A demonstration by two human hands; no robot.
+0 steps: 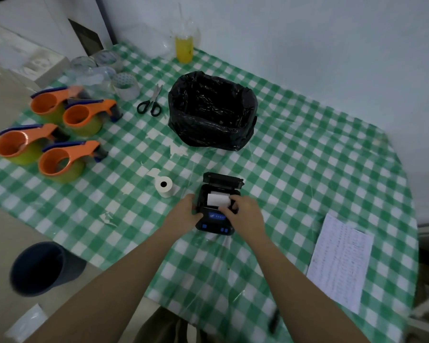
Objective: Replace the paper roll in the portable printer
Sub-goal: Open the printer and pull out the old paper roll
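Observation:
A small black portable printer [214,224] with blue buttons lies on the green checked tablecloth, its lid [223,180] flipped open toward the far side. A white paper roll [217,198] sits in its open compartment. My left hand [185,214] grips the printer's left side. My right hand [242,211] rests over the right side of the compartment, fingers touching the roll's right end. A second white paper roll [164,186] lies on the cloth to the left of the printer, a short tail of paper loose behind it.
A bin lined with a black bag [212,110] stands behind the printer. Black-handled scissors [151,102] lie left of it. Several orange tape dispensers [60,142] fill the left. A printed sheet [341,258] lies at right, a dark bucket [39,267] on the floor.

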